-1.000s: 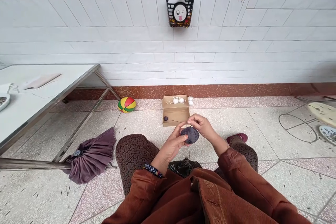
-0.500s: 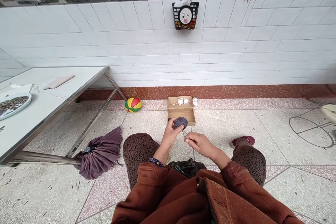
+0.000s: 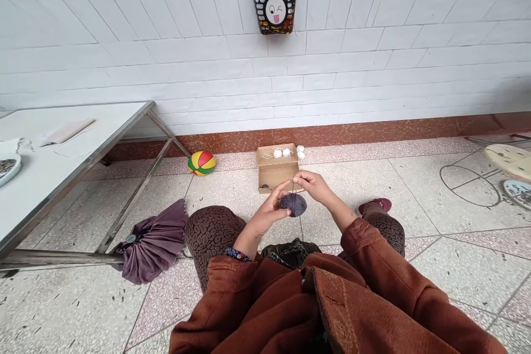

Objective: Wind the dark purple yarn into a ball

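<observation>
A dark grey-purple ball of yarn [image 3: 293, 205] is gripped at its left side by my left hand [image 3: 267, 211], thumb below and fingers above. Just above the ball, my right hand [image 3: 314, 185] pinches a strand of the same yarn between thumb and fingertips. The strand runs short and taut down to the ball. Behind my hands an open cardboard box [image 3: 265, 172] sits on the floor, with a small dark bit in its lower half. Two white balls [image 3: 282, 152] with loose thread rest in its lid part, and more white balls [image 3: 301, 152] stand beside it.
On the left is a white table [image 3: 124, 116] with metal legs. A folded purple umbrella [image 3: 155, 243] leans by its leg. A colourful ball [image 3: 202, 163] lies near the wall. A black basket [image 3: 275, 11] hangs from the window bars. A stool [image 3: 508, 160] and wire ring are at right.
My right hand has risen from below the yarn ball to above it, carrying the strand round. My left hand has turned the ball and moved slightly nearer me. The view has shifted right.
</observation>
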The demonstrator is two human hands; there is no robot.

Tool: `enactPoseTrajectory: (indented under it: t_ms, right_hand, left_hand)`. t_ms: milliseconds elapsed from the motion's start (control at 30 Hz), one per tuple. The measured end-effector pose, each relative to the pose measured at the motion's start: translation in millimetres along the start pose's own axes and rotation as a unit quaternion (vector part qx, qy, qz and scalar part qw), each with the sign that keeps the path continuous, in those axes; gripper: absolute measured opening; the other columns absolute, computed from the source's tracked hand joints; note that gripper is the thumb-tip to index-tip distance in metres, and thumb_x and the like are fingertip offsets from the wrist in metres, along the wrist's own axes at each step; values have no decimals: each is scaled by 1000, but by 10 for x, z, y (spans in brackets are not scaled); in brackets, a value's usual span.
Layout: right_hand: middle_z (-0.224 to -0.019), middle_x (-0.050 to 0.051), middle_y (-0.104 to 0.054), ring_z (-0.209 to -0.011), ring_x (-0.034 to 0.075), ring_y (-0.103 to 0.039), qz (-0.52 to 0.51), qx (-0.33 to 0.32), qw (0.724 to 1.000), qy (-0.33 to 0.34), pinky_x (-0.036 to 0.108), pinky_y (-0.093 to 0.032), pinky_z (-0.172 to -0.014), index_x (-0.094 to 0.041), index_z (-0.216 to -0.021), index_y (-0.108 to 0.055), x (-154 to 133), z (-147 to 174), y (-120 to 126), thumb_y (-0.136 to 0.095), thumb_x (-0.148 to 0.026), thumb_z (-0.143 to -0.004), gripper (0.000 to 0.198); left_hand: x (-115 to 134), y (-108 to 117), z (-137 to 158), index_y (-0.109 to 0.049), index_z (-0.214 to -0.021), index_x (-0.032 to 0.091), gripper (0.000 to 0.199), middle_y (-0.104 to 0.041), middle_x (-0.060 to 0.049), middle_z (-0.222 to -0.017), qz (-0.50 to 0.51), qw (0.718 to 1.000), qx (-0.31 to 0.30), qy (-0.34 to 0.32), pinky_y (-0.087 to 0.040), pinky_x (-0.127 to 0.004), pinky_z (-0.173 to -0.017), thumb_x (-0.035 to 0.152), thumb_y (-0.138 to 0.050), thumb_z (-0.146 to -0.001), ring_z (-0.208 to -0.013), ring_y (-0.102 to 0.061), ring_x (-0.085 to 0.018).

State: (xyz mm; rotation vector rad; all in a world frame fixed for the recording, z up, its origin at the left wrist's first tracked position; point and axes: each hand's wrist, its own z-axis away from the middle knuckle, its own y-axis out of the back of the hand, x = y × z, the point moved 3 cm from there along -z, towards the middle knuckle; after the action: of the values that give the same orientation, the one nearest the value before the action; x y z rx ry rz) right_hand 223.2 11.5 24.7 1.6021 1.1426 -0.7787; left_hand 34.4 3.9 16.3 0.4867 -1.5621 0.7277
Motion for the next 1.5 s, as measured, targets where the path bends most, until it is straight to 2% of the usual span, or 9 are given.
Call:
enactPoseTrajectory:
  t_ms: [233, 367, 433, 567, 767, 1000, 1200, 1333, 1500]
  right_hand:
    - [-80, 2, -67, -75, 16, -62, 101, -57, 993, -8, 26, -48, -72, -18, -88, -66, 338, 371, -377, -50, -31, -99, 23]
    - [-84, 4, -67, -76, 16, -62, 124, -133, 981, 63, 27, -48, -73, -19, -91, -66, 171, 616, -527, -46, -34, -102, 27]
    - [-83, 4, -67, -76, 16, -62, 119, -126, 981, 84, 27, -48, -73, -20, -93, -66, 48, 613, -476, -48, -37, -102, 27]
    - [-79, 4, -64, -71, 16, -60, 129, -70, 984, 101, 27, -45, -68, -21, -90, -70, -47, 343, -231, -54, -43, -99, 28]
    - [-75, 2, -63, -69, 15, -58, 35, -28, 998, 52, 26, -45, -66, -20, -81, -68, 290, 70, -153, -60, -50, -94, 34]
    - [-69, 0, -60, -63, 15, -56, 39, -17, 999, -19, 25, -45, -62, -19, -86, -63, 529, 620, -553, -44, -44, -101, 35]
    - [-85, 5, -69, -77, 16, -64, 89, -158, 979, 90, 27, -49, -74, -19, -95, -66, 152, 858, -626, -44, -38, -104, 31]
    - [-82, 4, -69, -75, 16, -64, 103, -132, 978, 128, 26, -50, -71, -21, -93, -69, -128, 738, -363, -52, -37, -101, 24]
    - [-81, 5, -67, -73, 16, -62, 125, -35, 981, 143, 27, -48, -68, -21, -91, -71, -143, 352, -5, -58, -39, -98, 23]
  left_hand:
    - [-144, 87, -86, -55, -134, 26, 59, -59, -8, -122, 149, 985, 92, 8, -46, -29, -77, 27, -69, -77, -97, -58, -19]
    - [-312, 239, -107, -58, -122, 22, 51, -62, -6, -116, 60, 978, 201, 10, -46, -29, -82, 26, -72, -74, -98, -58, -19]
    - [-350, 286, -96, -58, -122, 21, 55, -62, -6, -114, -14, 974, 224, -1, -44, -31, -89, 23, -74, -69, -101, -58, -20]
    - [-367, 272, -75, -52, -133, 22, 71, -58, -6, -111, -82, 984, 156, 3, -44, -33, -88, 21, -77, -67, -97, -56, -20]
    - [-279, 100, -39, -42, -145, 28, 78, -56, -4, -109, 7, 1000, -5, -9, -40, -34, -93, 27, -76, -75, -103, -53, -21]
    - [-284, 138, -51, -52, -135, 26, 67, -59, -5, -116, 93, 989, 116, -13, -41, -32, -94, 23, -75, -73, -108, -54, -21]
    - [-391, 278, -78, -53, -128, 23, 58, -58, -7, -122, 11, 974, 225, -18, -42, -34, -96, 23, -71, -73, -109, -56, -21]
    - [-379, 267, -62, -49, -135, 22, 71, -55, -7, -116, -113, 976, 188, -13, -41, -35, -96, 16, -71, -68, -104, -55, -21]
    - [-264, 97, -19, -41, -145, 27, 83, -52, -5, -115, -111, 993, 21, -21, -40, -36, -97, 15, -72, -69, -105, -53, -21]
